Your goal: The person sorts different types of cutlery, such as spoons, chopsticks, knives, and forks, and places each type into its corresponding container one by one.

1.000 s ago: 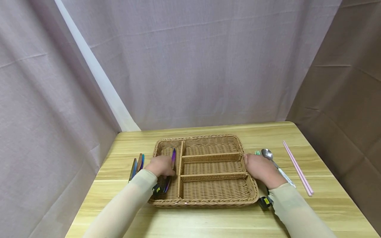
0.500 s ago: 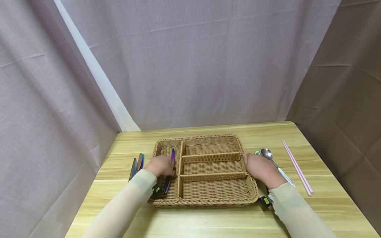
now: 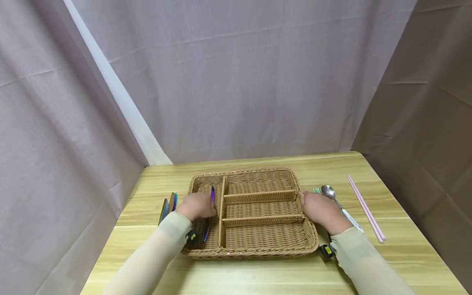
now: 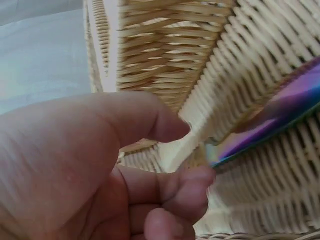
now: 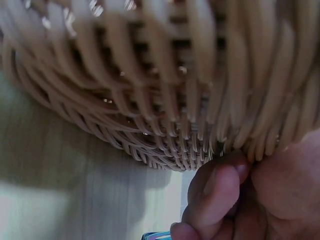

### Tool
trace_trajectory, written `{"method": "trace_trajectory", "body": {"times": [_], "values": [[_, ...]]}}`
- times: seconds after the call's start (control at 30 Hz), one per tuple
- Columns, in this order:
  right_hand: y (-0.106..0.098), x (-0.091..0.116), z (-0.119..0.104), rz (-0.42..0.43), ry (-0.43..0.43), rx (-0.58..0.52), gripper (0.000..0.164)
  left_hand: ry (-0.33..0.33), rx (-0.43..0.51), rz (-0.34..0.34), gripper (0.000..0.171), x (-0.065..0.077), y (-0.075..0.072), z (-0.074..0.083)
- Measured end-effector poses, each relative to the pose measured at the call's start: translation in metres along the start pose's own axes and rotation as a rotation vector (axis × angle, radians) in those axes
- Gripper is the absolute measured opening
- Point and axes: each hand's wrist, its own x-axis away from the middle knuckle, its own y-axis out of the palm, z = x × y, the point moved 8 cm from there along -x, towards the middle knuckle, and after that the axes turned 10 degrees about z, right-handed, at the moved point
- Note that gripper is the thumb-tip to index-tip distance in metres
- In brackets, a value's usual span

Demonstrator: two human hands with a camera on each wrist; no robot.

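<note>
A woven wicker basket [image 3: 258, 253] with several compartments sits on the wooden table. In its left compartment lies a knife with a shiny purple-blue blade [image 4: 280, 117], slanting front to back. My left hand [image 3: 198, 205] is over the knife, covering its middle in the head view. From the left wrist, the thumb and forefinger stand apart, with the knife's near end just beyond the fingertips. On the right side, my right hand [image 3: 321, 211] grips the basket's end wall; in the right wrist view its thumb and fingers [image 5: 220, 192] pinch the woven edge.
Left of the basket lie several knife-like pieces [image 3: 167, 208], dark, brown and blue. Beyond the right hand are a fork's green tines [image 3: 316, 190], a metal spoon [image 3: 328, 191] with a patterned white handle, and pink chopsticks [image 3: 366, 209]. Grey curtains [image 3: 254, 90] enclose the table.
The head view has shifted slightly. Within the compartment, the knife has moved very little beneath the left hand. My right hand keeps its place on the basket.
</note>
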Motion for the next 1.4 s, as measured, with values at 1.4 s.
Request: {"method": "trace_trajectory", "body": {"times": [1.4], "values": [[0.001,0.001,0.000,0.019,0.006,0.005,0.045,-0.087,0.214,0.172,0.046,0.014,-0.017,-0.157]]}}
